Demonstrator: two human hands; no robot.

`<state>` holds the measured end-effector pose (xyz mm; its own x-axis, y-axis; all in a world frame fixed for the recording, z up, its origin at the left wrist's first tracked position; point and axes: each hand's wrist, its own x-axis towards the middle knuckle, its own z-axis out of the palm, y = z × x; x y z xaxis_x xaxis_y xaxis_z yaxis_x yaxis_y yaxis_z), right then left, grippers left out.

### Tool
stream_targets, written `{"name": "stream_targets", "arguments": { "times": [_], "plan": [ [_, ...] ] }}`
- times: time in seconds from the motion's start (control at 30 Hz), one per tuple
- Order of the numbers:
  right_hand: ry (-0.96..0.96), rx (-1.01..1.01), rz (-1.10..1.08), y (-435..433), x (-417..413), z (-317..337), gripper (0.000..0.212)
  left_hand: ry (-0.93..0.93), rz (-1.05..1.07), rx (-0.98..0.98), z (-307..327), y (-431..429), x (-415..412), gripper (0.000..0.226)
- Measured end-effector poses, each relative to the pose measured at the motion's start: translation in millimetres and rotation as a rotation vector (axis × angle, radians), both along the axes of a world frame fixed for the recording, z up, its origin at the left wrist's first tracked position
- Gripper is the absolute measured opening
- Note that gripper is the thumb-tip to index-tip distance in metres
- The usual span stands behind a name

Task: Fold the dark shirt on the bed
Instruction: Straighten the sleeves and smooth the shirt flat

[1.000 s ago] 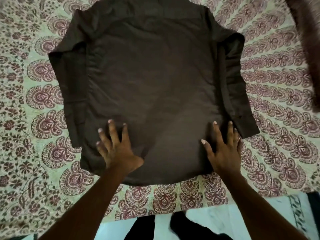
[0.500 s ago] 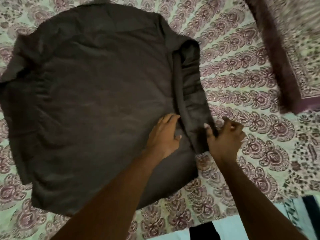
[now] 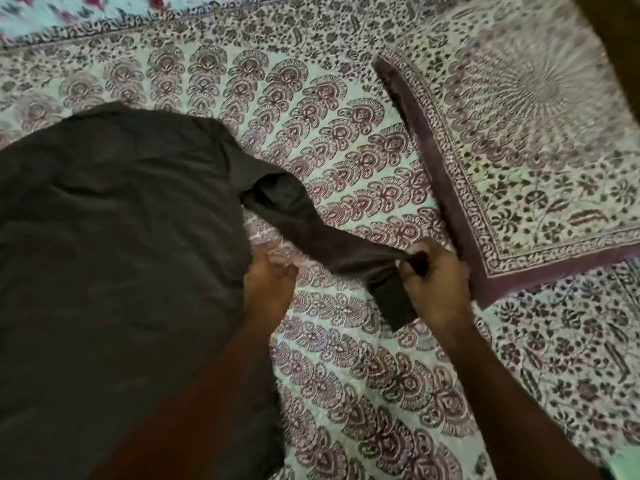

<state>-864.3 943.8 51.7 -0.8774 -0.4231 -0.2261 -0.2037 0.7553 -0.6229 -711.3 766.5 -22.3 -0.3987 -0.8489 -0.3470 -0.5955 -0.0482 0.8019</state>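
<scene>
The dark shirt (image 3: 114,244) lies flat, back side up, on the left half of the patterned bed sheet (image 3: 346,375). Its right sleeve (image 3: 311,226) is pulled out to the right, off the shirt's body. My right hand (image 3: 433,285) grips the sleeve near the cuff, and the cuff end hangs below my fingers. My left hand (image 3: 270,282) sits at the shirt's right side edge, fingers curled at the fabric; whether it holds the edge is unclear.
A pillow (image 3: 519,140) in matching print with a maroon border lies on the right, close to my right hand. The bed sheet runs on behind the shirt and toward the near edge.
The view has swung right. My right hand has taken hold of the sleeve and drawn it outward, away from the shirt's side. My left hand has shifted to the shirt's right edge.
</scene>
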Motion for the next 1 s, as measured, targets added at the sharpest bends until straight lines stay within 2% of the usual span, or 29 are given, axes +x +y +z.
{"name": "stream_targets", "arguments": {
  "times": [0.07,0.13,0.2,0.3,0.37,0.47,0.53,0.6,0.7,0.77,0.87,0.93,1.0],
  "plan": [
    [0.264,0.041,0.098,-3.4,-30.4,13.2,0.015,0.014,-0.02,0.005,5.1,-9.1,-29.0,0.022],
    [0.608,0.012,0.216,-8.2,-55.1,22.8,0.018,0.13,0.047,0.209,12.9,-15.6,-60.7,0.012],
    [0.856,-0.039,0.346,-11.1,-69.4,25.9,0.021,0.277,0.115,0.543,24.9,-16.3,-88.5,0.027],
    [0.937,0.017,0.581,-3.8,-71.4,17.2,0.024,0.472,0.169,0.95,35.0,-9.8,-120.4,0.058],
    [0.882,0.094,0.731,6.9,-60.7,1.3,0.033,0.524,0.212,1.051,33.6,0.9,-132.2,0.057],
    [0.672,0.204,0.89,23.8,-49.1,-32.0,0.047,0.491,0.253,0.999,22.2,17.5,-144.3,0.031],
    [0.5,0.213,0.927,34.4,-49.1,-54.3,0.048,0.474,0.317,0.984,11.8,24.1,-149.5,0.042],
    [0.327,0.127,0.833,41.6,-50.6,-67.2,0.035,0.471,0.364,0.972,7.6,26.8,-151.6,0.057],
    [0.166,-0.066,0.482,33.9,-54.4,-65.8,0.046,0.462,0.409,0.923,1.4,27.1,-151.1,0.053],
    [0.108,-0.104,0.291,19.0,-66.2,-65.8,0.053,0.477,0.396,0.909,-0.3,27.8,-149.4,0.05],
    [-0.156,-0.035,0.285,-8.5,-90.3,-72.8,0.071,0.516,0.335,0.956,5.3,28.9,-148.9,0.053],
    [-0.33,-0.104,0.306,-21.6,-101.7,-71.4,0.059,0.533,0.293,0.989,12.9,28.7,-148.7,0.048],
    [-0.554,-0.242,0.254,-28.6,-112.3,-60.8,0.025,0.582,0.271,1.003,19.4,24.1,-147.6,0.049]
  ]
}}
